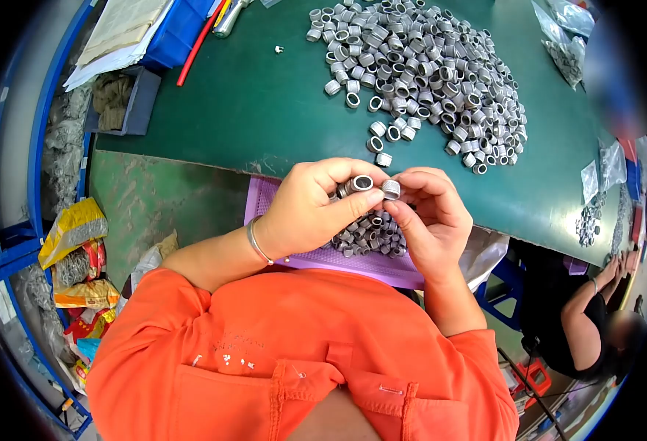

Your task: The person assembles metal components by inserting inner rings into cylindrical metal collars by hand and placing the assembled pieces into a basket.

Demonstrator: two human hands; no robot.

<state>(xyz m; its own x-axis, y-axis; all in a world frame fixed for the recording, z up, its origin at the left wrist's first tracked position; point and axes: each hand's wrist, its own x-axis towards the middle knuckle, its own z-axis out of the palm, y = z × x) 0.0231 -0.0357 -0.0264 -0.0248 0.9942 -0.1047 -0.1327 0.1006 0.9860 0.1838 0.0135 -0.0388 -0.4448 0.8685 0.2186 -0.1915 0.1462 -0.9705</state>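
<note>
Close together at the table's front edge, both my hands are closed on small grey metal collars. My left hand [310, 200], a bracelet at its wrist, grips a collar [362, 182] with its open end facing up; at least one more seems tucked behind it in the fingers. Between thumb and fingertips, my right hand [439, 213] pinches another collar [391, 189], right beside the left thumb. Below them, a purple basket [314, 257] holds many similar collars [371, 237], partly hidden by my hands. A large heap of collars [419, 66] spreads over the green table [213, 110].
A grey bin [138, 103] and a blue bin [180, 33] with papers stand at the table's left end, near a red rod [200, 45]. Clear bags [566, 44] lie at the far right. Another person's arm [584, 316] is at the right. Blue shelving [37, 125] stands left.
</note>
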